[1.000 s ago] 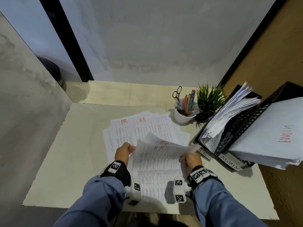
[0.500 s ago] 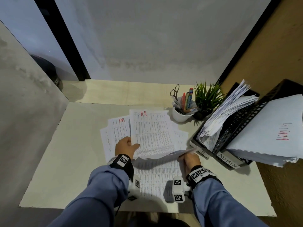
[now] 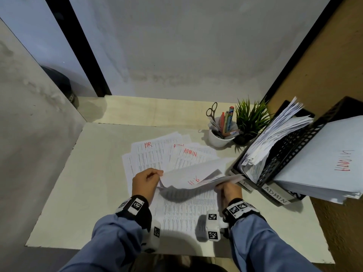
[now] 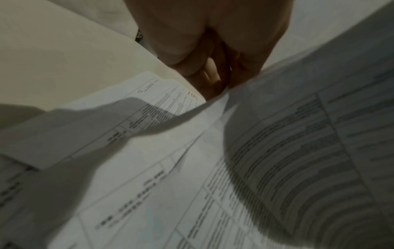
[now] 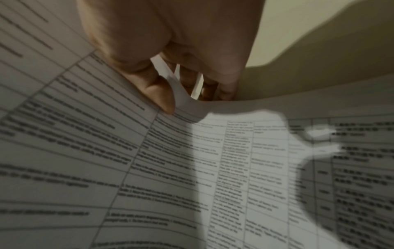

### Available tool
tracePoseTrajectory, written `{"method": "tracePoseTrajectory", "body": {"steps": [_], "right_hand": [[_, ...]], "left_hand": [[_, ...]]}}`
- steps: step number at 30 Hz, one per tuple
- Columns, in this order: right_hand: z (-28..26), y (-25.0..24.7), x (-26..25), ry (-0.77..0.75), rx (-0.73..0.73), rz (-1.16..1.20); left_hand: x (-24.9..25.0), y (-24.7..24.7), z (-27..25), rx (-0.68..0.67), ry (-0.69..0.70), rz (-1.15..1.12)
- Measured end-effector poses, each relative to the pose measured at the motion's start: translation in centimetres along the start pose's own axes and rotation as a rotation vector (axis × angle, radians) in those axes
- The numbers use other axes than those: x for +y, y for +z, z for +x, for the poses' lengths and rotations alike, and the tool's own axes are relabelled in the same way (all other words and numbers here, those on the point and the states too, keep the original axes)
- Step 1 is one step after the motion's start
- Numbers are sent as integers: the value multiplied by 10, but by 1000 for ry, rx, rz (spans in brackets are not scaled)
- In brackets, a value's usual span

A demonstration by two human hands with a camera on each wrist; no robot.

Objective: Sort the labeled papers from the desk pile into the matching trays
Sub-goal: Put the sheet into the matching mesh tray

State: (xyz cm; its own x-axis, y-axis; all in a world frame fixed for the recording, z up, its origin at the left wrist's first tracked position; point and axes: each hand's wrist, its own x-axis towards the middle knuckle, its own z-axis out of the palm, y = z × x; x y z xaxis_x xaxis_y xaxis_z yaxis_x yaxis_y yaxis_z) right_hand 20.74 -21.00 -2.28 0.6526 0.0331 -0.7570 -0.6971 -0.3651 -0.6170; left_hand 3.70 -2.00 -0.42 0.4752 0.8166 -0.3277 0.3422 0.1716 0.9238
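Head view: lifted sheet (image 3: 193,176) held off the desk (image 3: 64,185) between both hands, sagging in the middle, red "H.R" showing reversed through its back. Left hand (image 3: 146,183) at its left corner, thumb and fingers pinched on the edge; right hand (image 3: 228,190) at its right edge, fingers curled around a thin bundle of sheets. Left wrist view, blurred: fingers (image 4: 210,74) bunched tight on a paper corner, printed tables curving away below. Right wrist view: thumb (image 5: 158,93) pressed on top of the printed page, other fingers tucked under, paper edges threading between them.

Under the lifted sheet, pile (image 3: 186,212) lying flat on the desk near the front edge, shadowed by the hands. Beyond it, fanned sheets (image 3: 149,156) spread flat, one marked "HR" in red, two marked "ADMIN", overlapping each other.

Right of the hands, black trays (image 3: 282,160) stacked at a tilt: lower one stuffed with loose pages, front label partly hidden, ending in "R"; next one labelled "ADMIN" at the front, carrying a thick stack (image 3: 322,160) with red "ADMIN" written on top. Right hand's bundle just beside the lower tray's front.

Behind the trays, white cup (image 3: 218,138) with scissors and pens, touching a small green plant (image 3: 249,118).
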Motion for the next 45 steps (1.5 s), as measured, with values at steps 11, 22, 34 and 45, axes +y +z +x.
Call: {"method": "tracePoseTrajectory", "body": {"steps": [11, 22, 34, 45], "right_hand": [[-44, 12, -29, -219, -191, 194], [-133, 13, -87, -875, -206, 206], [-128, 20, -33, -482, -317, 63], [-77, -49, -154, -454, 498, -263]], "left_hand": [[19, -6, -12, -140, -170, -180], [112, -10, -47, 56, 343, -203], [34, -7, -56, -112, -101, -19], [235, 25, -38, -203, 669, 503]]}}
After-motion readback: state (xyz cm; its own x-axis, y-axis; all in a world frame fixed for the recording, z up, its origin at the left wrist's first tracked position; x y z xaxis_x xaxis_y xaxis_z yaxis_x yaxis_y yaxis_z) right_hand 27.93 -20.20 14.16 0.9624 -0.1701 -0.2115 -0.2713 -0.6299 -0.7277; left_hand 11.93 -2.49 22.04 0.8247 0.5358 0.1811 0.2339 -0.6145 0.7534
